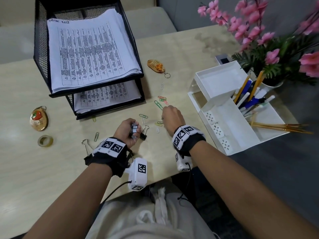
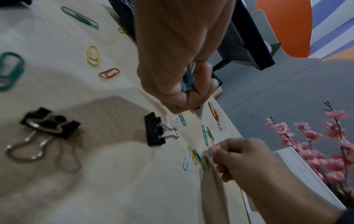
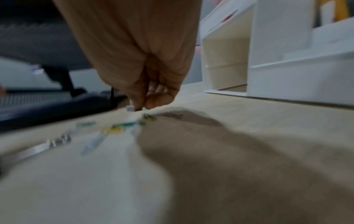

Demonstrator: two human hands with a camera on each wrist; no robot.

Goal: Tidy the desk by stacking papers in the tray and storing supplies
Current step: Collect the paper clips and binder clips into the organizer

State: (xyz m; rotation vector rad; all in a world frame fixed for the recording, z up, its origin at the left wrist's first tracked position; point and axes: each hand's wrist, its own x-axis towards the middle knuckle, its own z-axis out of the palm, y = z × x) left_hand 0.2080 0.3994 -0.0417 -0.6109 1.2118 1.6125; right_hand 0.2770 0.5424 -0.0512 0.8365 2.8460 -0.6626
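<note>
My left hand [image 1: 129,131] is curled into a fist round a few small binder clips [image 1: 134,129], just above the desk; the left wrist view shows a dark clip [image 2: 186,84] between its fingers. My right hand [image 1: 170,116] reaches down among scattered coloured paper clips [image 1: 159,102], and its thumb and fingers [image 3: 153,99] pinch a paper clip [image 2: 209,153] at the desk surface. A black binder clip [image 1: 143,135] lies beside the left hand and another [image 2: 49,122] lies near the left wrist. The black mesh tray [image 1: 41,42] holds stacked papers [image 1: 89,50] on both levels.
A white desk organiser [image 1: 224,107] with pens and pencils stands to the right, with pink flowers [image 1: 269,40] behind it. Two keychains [image 1: 156,66] [image 1: 38,119] and a tape roll [image 1: 45,140] lie on the desk. The desk's front edge is close to my wrists.
</note>
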